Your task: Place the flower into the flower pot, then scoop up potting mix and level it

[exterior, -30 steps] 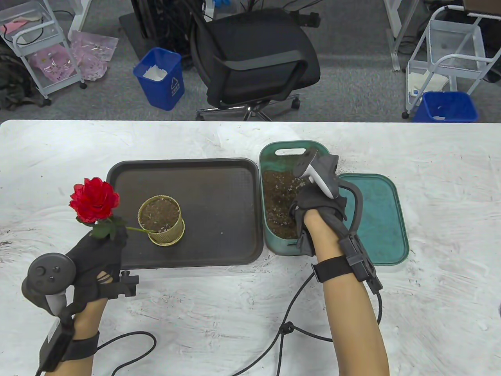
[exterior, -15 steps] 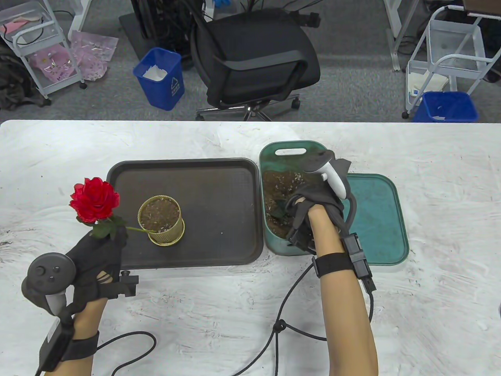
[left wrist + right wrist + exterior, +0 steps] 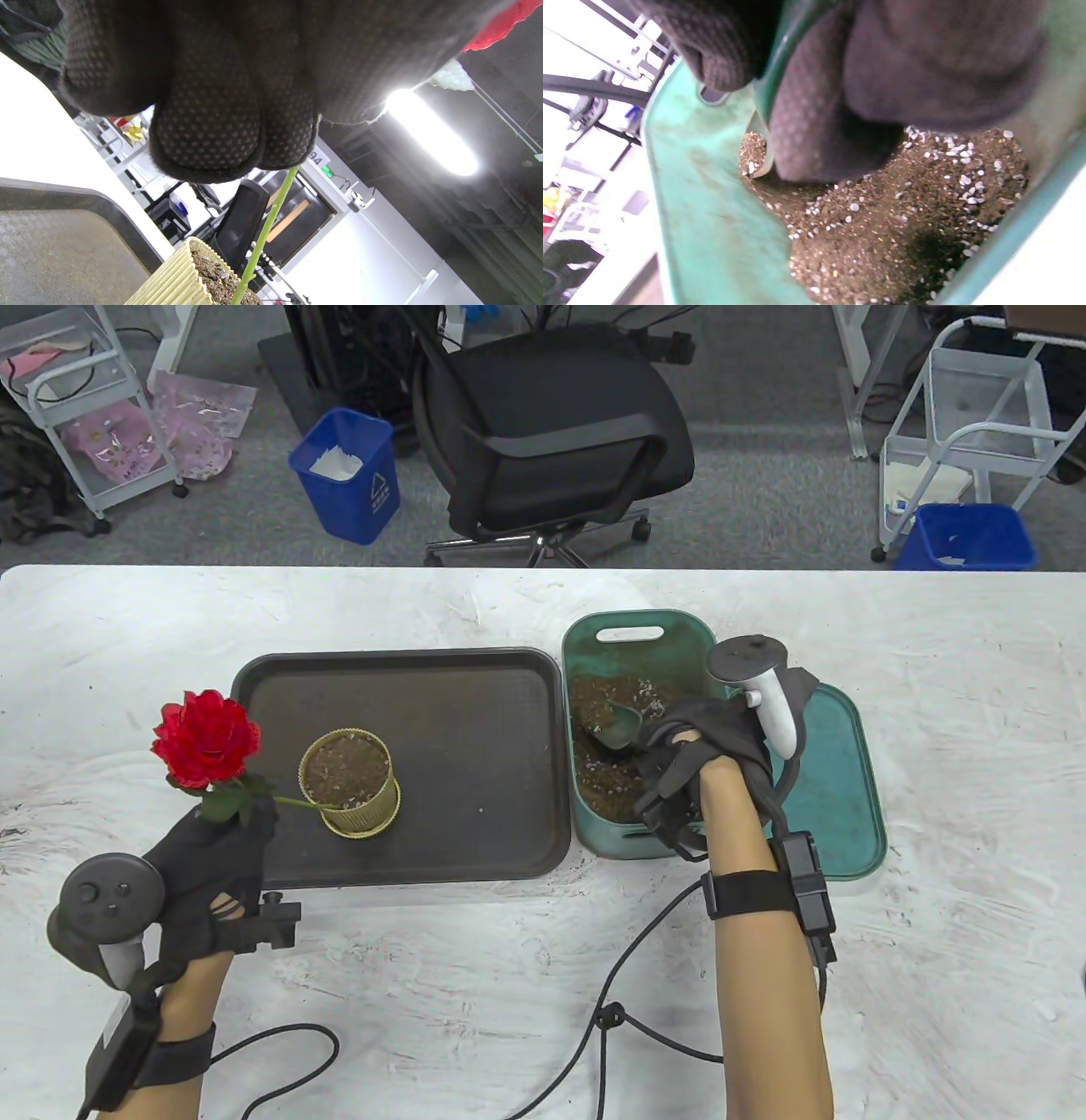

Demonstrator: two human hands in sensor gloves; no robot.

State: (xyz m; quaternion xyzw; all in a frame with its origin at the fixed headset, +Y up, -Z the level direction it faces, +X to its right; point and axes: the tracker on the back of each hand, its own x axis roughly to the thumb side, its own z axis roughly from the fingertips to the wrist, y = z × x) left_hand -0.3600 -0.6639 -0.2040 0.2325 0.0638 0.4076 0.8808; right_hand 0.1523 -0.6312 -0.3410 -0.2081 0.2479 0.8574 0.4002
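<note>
The red artificial flower (image 3: 204, 739) already has its thin green stem (image 3: 263, 237) planted in the ribbed yellow pot (image 3: 349, 783), at seven o'clock on the dark tray (image 3: 475, 746); the left hand (image 3: 212, 848) pinches that stem. The right hand (image 3: 696, 763) grips a green scoop (image 3: 617, 723) inside the teal bin of potting mix (image 3: 604, 763), three o'clock of the tray. Filling and levelling appear left.

White table (image 3: 933, 899): tray (image 3: 475, 848), bin (image 3: 585, 823), lid (image 3: 840, 814).

dark dotted gloves (image 3: 212, 848), black wrist straps (image 3: 751, 893).
</note>
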